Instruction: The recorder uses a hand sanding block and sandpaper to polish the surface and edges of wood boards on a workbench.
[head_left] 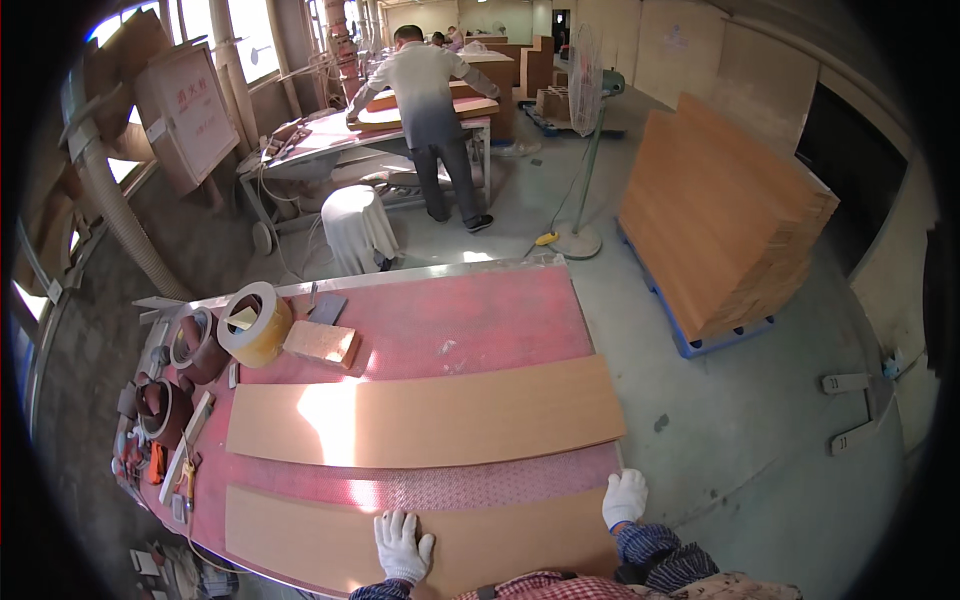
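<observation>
Both my hands wear white gloves. My left hand (403, 547) lies on the near wooden board (300, 530), its fingers stretched out over the surface. At that board's right end, my right hand (625, 497) has its fingers curled at the corner and appears to hold the edge. A second long tan board (470, 415) lies across the table beyond the first, with a bright patch of sunlight on its left half. A strip of the red textured table top (400, 488) shows between the two.
Along the table's left side are a wide yellow-sided roll (257, 325), brown abrasive rolls (165, 412), a copper-coloured block (322, 343) and small hand tools (190, 475). Right, stacked panels (720, 220) stand on a blue pallet (690, 345). Beyond are a standing fan (588, 85) and a person (425, 100) at another table.
</observation>
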